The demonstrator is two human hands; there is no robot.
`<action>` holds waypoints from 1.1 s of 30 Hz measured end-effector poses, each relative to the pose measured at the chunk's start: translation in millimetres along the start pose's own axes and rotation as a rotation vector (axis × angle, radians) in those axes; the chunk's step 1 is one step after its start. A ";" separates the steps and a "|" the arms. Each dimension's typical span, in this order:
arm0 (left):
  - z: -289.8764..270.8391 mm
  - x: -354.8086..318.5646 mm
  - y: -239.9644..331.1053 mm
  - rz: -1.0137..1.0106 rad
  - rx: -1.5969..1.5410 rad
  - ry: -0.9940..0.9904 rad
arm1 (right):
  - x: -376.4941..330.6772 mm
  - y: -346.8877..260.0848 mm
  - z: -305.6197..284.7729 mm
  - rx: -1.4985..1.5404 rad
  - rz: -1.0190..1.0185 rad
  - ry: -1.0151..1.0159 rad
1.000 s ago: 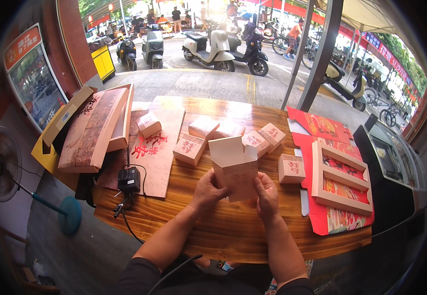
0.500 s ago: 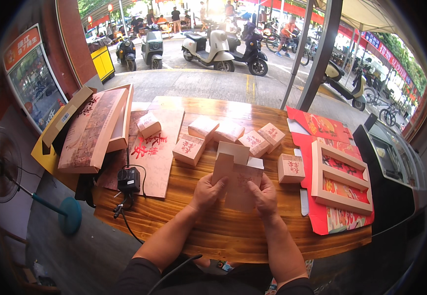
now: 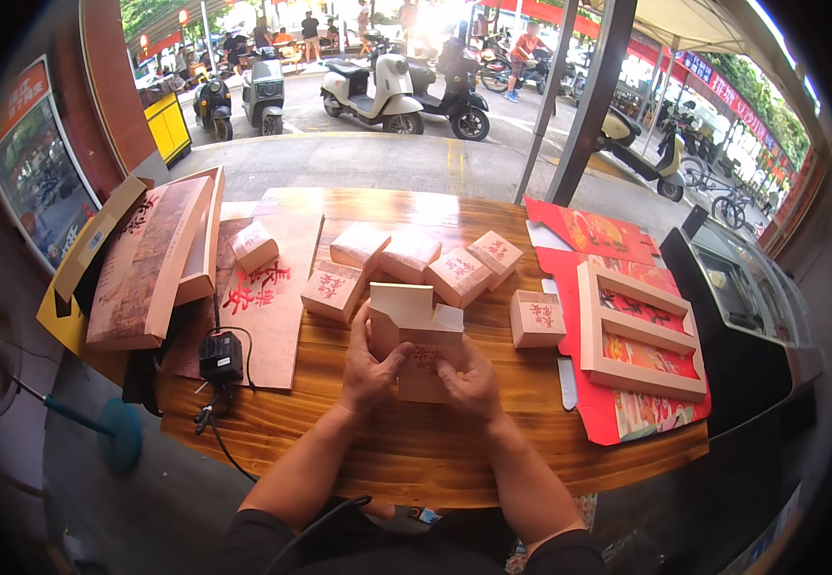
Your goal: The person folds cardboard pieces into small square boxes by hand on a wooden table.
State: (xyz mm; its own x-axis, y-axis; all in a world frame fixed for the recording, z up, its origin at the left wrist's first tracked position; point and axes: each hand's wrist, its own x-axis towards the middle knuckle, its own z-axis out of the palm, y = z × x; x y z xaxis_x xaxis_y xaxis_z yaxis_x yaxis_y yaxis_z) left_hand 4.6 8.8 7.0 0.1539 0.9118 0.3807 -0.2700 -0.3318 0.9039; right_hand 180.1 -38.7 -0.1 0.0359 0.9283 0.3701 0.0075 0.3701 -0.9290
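Note:
Between both hands I hold a small pink cardboard box (image 3: 423, 337) above the wooden table, with its flaps standing up and red characters on the side toward me. My left hand (image 3: 374, 366) grips its left side, the thumb on the near face. On its right side my right hand (image 3: 469, 380) closes in the same way, thumb also on the near face. Just beyond the hands sit several closed pink boxes, one (image 3: 330, 289) close to my left hand. Another closed box (image 3: 537, 319) stands alone to the right of my right hand.
On the left, large flat gift boxes (image 3: 152, 264) lean over a pink printed board (image 3: 282, 335) holding a small box (image 3: 255, 246). A black adapter (image 3: 220, 357) with cables lies near. To the right, a divided cardboard tray (image 3: 641, 378) rests on red printed card (image 3: 588, 228).
The held box has gone from nearly flat to opened out, its sides now spread. My left hand has moved round its left side. The whole view has shifted slightly.

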 end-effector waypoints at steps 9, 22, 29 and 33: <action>-9.5 0.1 -12.3 -0.124 -0.064 -0.138 | 2.6 -16.0 5.3 0.243 -0.016 -0.067; 0.0 -5.6 -2.3 -0.058 -0.193 -0.118 | 3.9 -13.3 -1.1 0.271 0.026 -0.053; -6.3 -5.8 -7.8 -0.075 -0.116 -0.194 | 2.2 -9.7 -3.6 0.273 0.060 -0.042; -5.0 -6.9 -8.5 -0.062 -0.089 -0.152 | 5.2 -15.5 -2.0 0.181 -0.026 -0.039</action>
State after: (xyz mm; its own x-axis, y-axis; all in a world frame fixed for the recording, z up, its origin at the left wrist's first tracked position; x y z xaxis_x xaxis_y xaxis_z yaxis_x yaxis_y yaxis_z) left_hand 1.1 6.5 -4.3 0.3128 0.8808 0.3556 -0.3373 -0.2470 0.9084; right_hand 182.2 -39.7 16.1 -0.0011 0.9176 0.3975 -0.1721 0.3914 -0.9040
